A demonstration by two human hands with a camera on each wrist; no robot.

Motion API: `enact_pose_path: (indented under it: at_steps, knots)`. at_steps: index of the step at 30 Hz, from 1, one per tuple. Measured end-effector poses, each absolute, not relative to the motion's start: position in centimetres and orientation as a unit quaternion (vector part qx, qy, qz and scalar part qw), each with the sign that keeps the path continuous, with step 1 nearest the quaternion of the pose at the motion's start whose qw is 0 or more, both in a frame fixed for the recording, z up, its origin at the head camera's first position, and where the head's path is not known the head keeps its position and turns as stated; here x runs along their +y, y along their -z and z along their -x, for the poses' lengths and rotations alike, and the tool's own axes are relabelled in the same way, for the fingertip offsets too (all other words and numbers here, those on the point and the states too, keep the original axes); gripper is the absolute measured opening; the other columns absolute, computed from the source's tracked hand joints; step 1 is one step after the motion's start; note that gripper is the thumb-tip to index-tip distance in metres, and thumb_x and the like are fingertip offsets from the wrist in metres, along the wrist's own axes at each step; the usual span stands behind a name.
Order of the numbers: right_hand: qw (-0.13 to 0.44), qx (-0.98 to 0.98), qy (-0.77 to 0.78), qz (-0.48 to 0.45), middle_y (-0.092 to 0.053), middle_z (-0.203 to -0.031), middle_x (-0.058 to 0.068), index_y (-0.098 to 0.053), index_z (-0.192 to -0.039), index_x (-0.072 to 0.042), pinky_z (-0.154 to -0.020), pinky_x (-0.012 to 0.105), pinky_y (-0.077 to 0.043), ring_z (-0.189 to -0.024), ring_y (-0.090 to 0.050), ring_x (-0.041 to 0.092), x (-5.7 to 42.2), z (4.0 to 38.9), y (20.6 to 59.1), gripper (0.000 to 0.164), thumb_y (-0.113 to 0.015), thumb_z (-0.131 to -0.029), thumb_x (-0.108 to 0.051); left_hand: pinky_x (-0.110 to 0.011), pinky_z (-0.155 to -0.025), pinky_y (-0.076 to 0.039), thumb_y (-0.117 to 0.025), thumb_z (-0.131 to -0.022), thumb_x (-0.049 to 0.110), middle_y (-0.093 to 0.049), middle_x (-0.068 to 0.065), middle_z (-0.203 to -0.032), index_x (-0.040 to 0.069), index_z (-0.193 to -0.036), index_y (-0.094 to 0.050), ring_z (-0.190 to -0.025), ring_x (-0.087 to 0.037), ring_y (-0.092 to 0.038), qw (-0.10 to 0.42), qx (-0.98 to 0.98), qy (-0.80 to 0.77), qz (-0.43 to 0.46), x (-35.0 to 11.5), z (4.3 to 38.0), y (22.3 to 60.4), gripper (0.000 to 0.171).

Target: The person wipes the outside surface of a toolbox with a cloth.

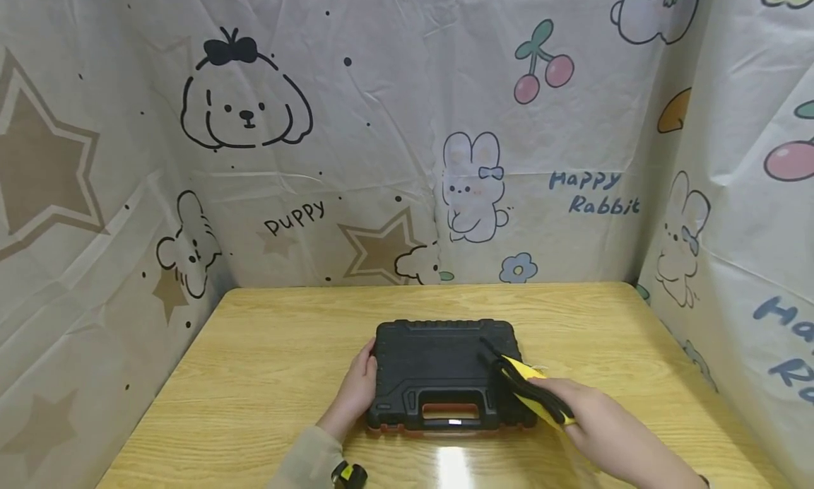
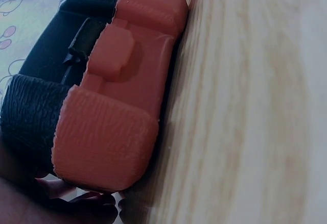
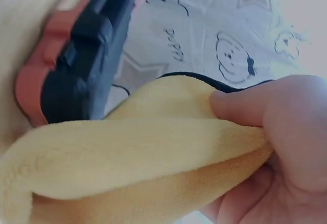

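A black plastic tool case (image 1: 439,362) with an orange-red lower half lies flat on the table, its handle towards me. My left hand (image 1: 357,386) rests against the case's left side. The left wrist view shows the case's red corner (image 2: 104,142) with some fingers (image 2: 92,203) beside it, partly hidden. My right hand (image 1: 591,418) grips a folded yellow and black cloth (image 1: 534,390) between thumb and fingers. One black end of the cloth hangs over the right part of the lid. In the right wrist view, the soft yellow folds (image 3: 127,152) spread out from the pinching thumb (image 3: 240,104).
The wood-grain table (image 1: 286,348) extends around the case. A pale patterned curtain (image 1: 356,157) encloses its back and both sides. On the left wrist sits a black and yellow device (image 1: 350,475). Light glares off the table in front of the handle.
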State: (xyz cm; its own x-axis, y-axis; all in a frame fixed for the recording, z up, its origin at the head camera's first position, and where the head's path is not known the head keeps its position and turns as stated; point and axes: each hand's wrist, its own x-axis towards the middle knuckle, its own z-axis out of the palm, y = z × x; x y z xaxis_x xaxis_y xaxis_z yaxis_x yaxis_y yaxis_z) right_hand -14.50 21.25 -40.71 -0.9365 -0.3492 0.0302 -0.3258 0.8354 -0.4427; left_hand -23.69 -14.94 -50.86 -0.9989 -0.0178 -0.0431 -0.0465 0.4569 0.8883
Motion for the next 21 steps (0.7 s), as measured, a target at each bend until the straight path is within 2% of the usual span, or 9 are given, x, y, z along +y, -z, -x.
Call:
enact_pose_path:
  at_steps: [4,9,16,21]
  knots:
    - [-0.018,0.952,0.243,0.185,-0.070,-0.132,0.012,-0.066,-0.135,-0.011,-0.098,0.057,-0.056,-0.121,-0.067,0.038,22.3,15.4,39.9,0.062,-0.062,-0.079,0.017,-0.066,-0.122,-0.027,-0.032,-0.112,0.014,-0.030,-0.033,-0.161,0.000,-0.161,-0.029,-0.150,-0.052,-0.028,0.008,0.857,-0.515,0.015,-15.1,23.6,50.6,0.050]
    - [-0.077,0.952,0.237,0.176,-0.073,-0.125,0.016,-0.068,-0.131,-0.007,-0.094,0.059,-0.057,-0.115,-0.069,0.042,23.4,16.4,39.1,0.052,-0.061,-0.084,0.015,-0.065,-0.122,-0.027,-0.032,-0.112,0.013,-0.030,-0.033,-0.162,-0.001,-0.160,-0.029,-0.151,-0.051,-0.027,0.008,0.857,-0.515,0.011,-15.2,23.6,50.4,0.050]
    - [-0.114,0.958,0.203,0.170,-0.069,-0.128,0.026,-0.064,-0.134,0.000,-0.092,0.065,-0.054,-0.114,-0.066,0.050,25.4,18.0,38.3,0.058,-0.059,-0.079,0.017,-0.064,-0.123,-0.026,-0.032,-0.112,0.013,-0.029,-0.032,-0.163,-0.001,-0.161,-0.028,-0.152,-0.051,-0.026,0.011,0.853,-0.522,0.007,-15.1,23.6,50.6,0.051]
    - [-0.135,0.959,0.181,0.169,-0.067,-0.128,0.030,-0.061,-0.135,0.004,-0.094,0.066,-0.053,-0.114,-0.064,0.053,26.5,19.1,37.9,0.057,-0.060,-0.079,0.017,-0.065,-0.122,-0.026,-0.031,-0.112,0.013,-0.028,-0.033,-0.162,-0.002,-0.161,-0.028,-0.151,-0.051,-0.026,0.011,0.854,-0.521,0.002,-15.0,23.6,50.6,0.051]
